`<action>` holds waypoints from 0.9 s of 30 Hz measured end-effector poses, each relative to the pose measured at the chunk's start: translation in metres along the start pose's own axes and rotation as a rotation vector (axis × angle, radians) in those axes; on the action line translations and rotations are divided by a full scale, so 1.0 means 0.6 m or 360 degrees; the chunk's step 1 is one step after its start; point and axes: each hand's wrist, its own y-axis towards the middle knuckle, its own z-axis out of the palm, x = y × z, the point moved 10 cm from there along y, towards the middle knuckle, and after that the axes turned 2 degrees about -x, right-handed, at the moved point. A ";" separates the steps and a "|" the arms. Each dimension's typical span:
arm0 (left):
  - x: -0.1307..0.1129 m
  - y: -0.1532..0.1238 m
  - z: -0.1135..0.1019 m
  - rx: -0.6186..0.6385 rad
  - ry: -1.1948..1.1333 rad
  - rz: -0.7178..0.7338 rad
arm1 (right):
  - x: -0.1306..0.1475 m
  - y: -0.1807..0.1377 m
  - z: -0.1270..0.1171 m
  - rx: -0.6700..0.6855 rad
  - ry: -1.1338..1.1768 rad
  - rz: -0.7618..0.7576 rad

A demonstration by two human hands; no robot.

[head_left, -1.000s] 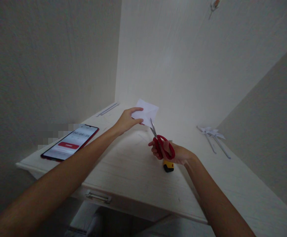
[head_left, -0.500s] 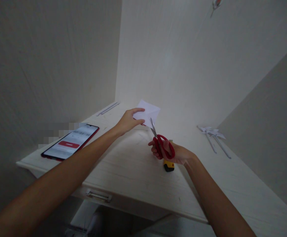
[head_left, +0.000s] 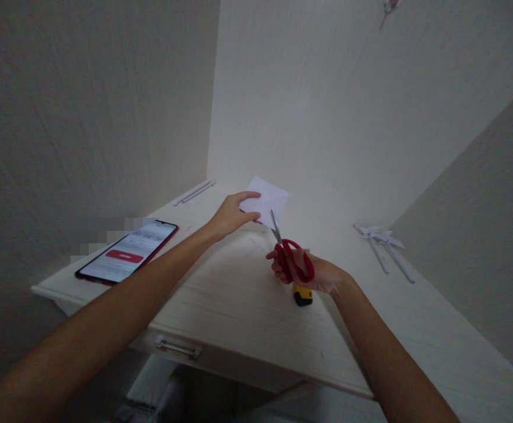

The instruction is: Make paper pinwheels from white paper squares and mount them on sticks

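Between thumb and fingers, my left hand (head_left: 234,215) pinches a square white sheet of paper (head_left: 270,198) above the table. Red-handled scissors (head_left: 298,264) are in my right hand (head_left: 315,273), with fingers in the handle loops. The scissor blades are parted and point up at the paper's near corner, one blade lying in front of the sheet; I cannot tell whether they are cutting it. A yellow and black tool (head_left: 302,295) lies on the table under my right hand, partly hidden by it.
A phone (head_left: 126,252) showing a timer lies at the left, beside my left forearm. Thin sticks (head_left: 195,192) rest at the back left. White paper pinwheels on sticks (head_left: 383,241) lie at the right of the white table (head_left: 238,299), against the wall. A drawer handle (head_left: 177,348) sits on its front.
Almost nothing differs. The whole view has shifted slightly, and both hands, the paper and the scissors keep nearly the same places relative to each other.
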 end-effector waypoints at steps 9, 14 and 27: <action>-0.002 0.000 0.001 0.0022 -0.0022 0.0001 | -0.001 0.002 0.003 0.0043 -0.0046 0.0000; -0.004 -0.001 0.001 0.0021 -0.0029 0.0008 | 0.000 0.002 0.006 0.0038 -0.0033 0.0008; -0.003 0.001 -0.002 0.0011 -0.0019 -0.0017 | 0.002 0.005 0.005 -0.0019 -0.0070 -0.0021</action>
